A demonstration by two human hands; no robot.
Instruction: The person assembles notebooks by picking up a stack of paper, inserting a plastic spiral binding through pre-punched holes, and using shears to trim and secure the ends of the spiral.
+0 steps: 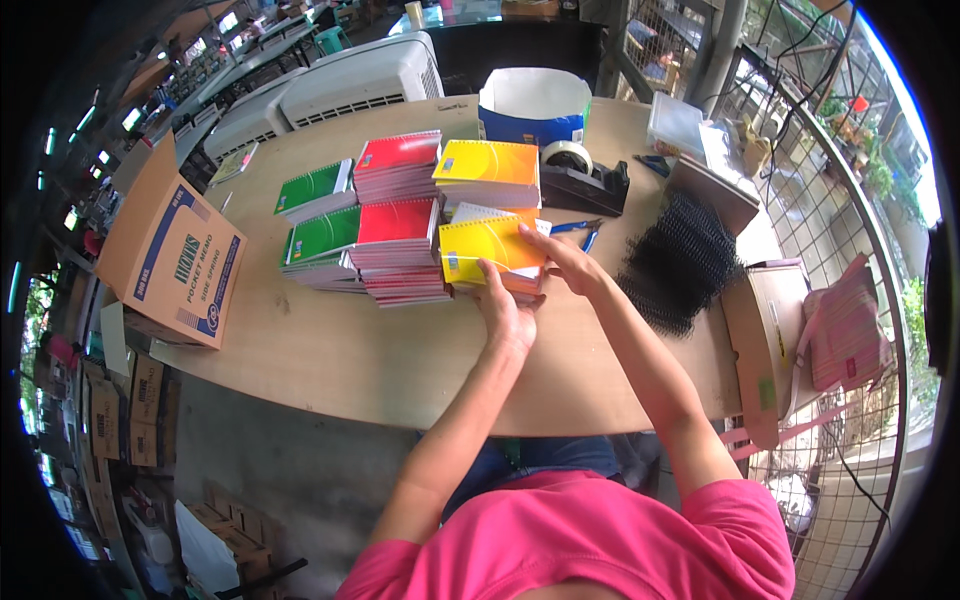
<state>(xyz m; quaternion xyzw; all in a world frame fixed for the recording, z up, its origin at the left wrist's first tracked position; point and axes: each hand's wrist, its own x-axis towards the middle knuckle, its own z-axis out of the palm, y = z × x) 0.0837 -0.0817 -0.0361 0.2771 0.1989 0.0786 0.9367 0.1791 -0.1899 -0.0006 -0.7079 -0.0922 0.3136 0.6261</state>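
Note:
Both my hands are on a stack of yellow-orange pocket notebooks (485, 245) at the front right of the grouped stacks. My left hand (508, 318) grips its near side, thumb on the top cover. My right hand (567, 262) holds the right edge, with fingers at the cover's upper corner. Another yellow notebook stack (490, 165) stands just behind it. To the left are two red stacks, the nearer red stack (400, 225) and the farther red stack (398, 155). Beyond those sit a near green stack (322, 238) and a far green stack (312, 190).
An open cardboard box (185, 260) stands at the table's left. On the right lie black spiral binding coils (680, 265), a tape dispenser (585, 180), blue-handled pliers (590, 240) and a brown carton (765, 340). A blue-and-white open container (535, 130) stands at the back.

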